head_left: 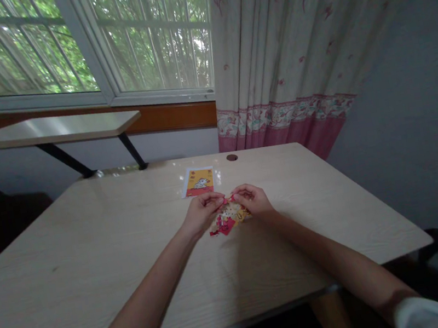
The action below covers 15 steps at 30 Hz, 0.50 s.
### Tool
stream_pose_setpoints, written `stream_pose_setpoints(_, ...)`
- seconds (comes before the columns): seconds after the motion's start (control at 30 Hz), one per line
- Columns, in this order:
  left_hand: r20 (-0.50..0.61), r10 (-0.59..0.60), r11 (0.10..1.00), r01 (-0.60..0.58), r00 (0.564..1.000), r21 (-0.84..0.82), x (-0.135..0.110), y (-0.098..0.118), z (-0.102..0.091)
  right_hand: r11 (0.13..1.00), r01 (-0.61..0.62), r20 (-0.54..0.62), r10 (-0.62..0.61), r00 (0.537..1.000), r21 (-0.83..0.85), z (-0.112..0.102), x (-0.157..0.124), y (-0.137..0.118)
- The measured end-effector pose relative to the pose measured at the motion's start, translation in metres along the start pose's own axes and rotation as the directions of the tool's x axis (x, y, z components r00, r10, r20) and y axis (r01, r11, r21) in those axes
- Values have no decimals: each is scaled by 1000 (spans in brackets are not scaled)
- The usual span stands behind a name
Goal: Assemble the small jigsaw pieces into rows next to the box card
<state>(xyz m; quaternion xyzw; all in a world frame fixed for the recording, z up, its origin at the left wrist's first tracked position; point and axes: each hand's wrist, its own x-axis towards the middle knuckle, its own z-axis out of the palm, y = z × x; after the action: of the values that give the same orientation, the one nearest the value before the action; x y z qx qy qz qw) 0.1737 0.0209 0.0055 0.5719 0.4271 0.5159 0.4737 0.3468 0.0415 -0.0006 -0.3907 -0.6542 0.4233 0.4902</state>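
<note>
My left hand (200,214) is closed in a pinch, a small red piece between thumb and fingertips. Facing it, my right hand (255,200) pinches another small red piece, and the two pieces meet or nearly meet; I cannot tell which. Just below both hands lies a pile of loose red, yellow and white pieces (226,225), which look like jigsaw puzzle pieces. My right hand hides some of the pile's right side. Beyond the hands, a picture card (200,181) lies flat, showing a white cartoon animal on yellow and red.
The pale wooden table (136,221) has a round cable hole (232,157) near its back edge. A raised shelf (47,130) on black supports stands at the back left. Behind are a barred window (153,36) and a patterned curtain (272,55).
</note>
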Motion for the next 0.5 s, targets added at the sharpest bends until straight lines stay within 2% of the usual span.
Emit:
stream_pose_setpoints(0.07, 57, 81, 962, -93, 995, 257, -1, 2, -8, 992, -1, 9, 2, 1000, -124, -5, 1, 4)
stream_pose_setpoints(0.1, 112, 130, 905, -164, 985, 394, -1, 4, -12, 975, 20, 31, -14, 999, -223, -7, 1, 5)
stream_pose_setpoints(0.13, 180, 171, 834, -239, 969, 498, -2, 7, -17, 940, 58, 62, -40, 997, -336, -10, 1, 6)
stream_pose_setpoints(0.2, 282, 218, 719, -349, 934, 601, -4, 14, -26, 820, 174, 158, -103, 982, -545, -14, -2, 6)
stream_pose_setpoints(0.27, 355, 213, 678, -399, 910, 617, -6, 22, -34, 709, 305, 277, -159, 948, -636, -15, -6, 3)
stream_pose_setpoints(0.3, 398, 186, 682, -410, 898, 605, -7, 25, -37, 679, 367, 338, -182, 923, -636, -14, -9, 1)
stream_pose_setpoints(0.4, 500, 70, 727, -387, 863, 566, -10, 33, -42, 637, 512, 476, -248, 844, -576, -10, -15, -3)
stream_pose_setpoints(0.5, 499, 8, 776, -320, 867, 543, -13, 37, -40, 622, 546, 504, -265, 822, -562, -7, -18, -3)
